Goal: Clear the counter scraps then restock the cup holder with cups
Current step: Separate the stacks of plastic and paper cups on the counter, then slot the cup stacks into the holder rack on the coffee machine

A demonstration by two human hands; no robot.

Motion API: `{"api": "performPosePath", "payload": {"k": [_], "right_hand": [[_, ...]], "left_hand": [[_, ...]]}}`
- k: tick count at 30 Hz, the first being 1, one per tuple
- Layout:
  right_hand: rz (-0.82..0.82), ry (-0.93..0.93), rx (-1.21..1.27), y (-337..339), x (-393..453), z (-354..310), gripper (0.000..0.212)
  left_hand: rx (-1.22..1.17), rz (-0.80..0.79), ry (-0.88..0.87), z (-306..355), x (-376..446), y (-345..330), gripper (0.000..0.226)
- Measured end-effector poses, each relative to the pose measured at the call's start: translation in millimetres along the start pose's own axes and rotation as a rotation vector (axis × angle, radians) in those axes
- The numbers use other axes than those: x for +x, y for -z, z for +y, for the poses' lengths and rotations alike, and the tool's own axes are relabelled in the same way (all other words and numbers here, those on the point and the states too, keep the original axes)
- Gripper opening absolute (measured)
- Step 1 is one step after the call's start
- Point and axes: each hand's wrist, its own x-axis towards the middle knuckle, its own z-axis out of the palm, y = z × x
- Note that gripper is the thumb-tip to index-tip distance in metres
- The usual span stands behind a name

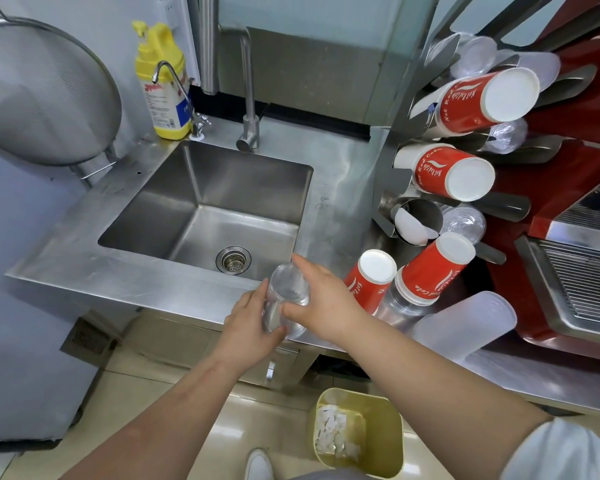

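Note:
Both my hands hold a stack of clear plastic cups [284,289] over the front edge of the steel counter [118,282], just in front of the sink. My left hand [248,323] grips the stack's lower end and my right hand [321,299] wraps its right side. The metal cup holder [395,188] stands at the right, with red paper cup stacks [482,98] and clear cups [465,221] poking out of its tubes. Two red cup stacks [426,275] and a frosted cup stack [471,323] lie on the counter beside it.
The sink [201,209] holds nothing; a faucet [248,98] and a yellow soap bottle [163,84] stand behind it. A yellow bin [364,434] with white paper scraps sits on the floor below. A red machine with a drip tray [575,282] fills the right.

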Motion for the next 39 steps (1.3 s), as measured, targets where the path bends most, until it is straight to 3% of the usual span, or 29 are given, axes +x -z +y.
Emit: {"api": "performPosePath", "payload": {"k": [20, 28, 32, 36, 39], "right_hand": [[-0.073, 0.009, -0.047, 25, -6, 1, 0.088], [-0.140, 0.042, -0.178, 113, -53, 21, 0.048], [-0.152, -0.034, -0.254, 167, -71, 38, 0.046], [-0.107, -0.124, -0.328, 208, -81, 59, 0.043], [-0.058, -0.178, -0.349, 223, -82, 77, 0.044]], "left_hand": [[-0.035, -0.030, -0.082, 35, -9, 33, 0.088], [0.111, -0.039, -0.290, 94, 10, 88, 0.056], [0.262, -0.190, -0.414, 160, 31, 97, 0.036], [0.545, -0.465, -0.471, 222, 47, 80, 0.043], [0.644, -0.529, -0.510, 257, 54, 51, 0.047]]}}
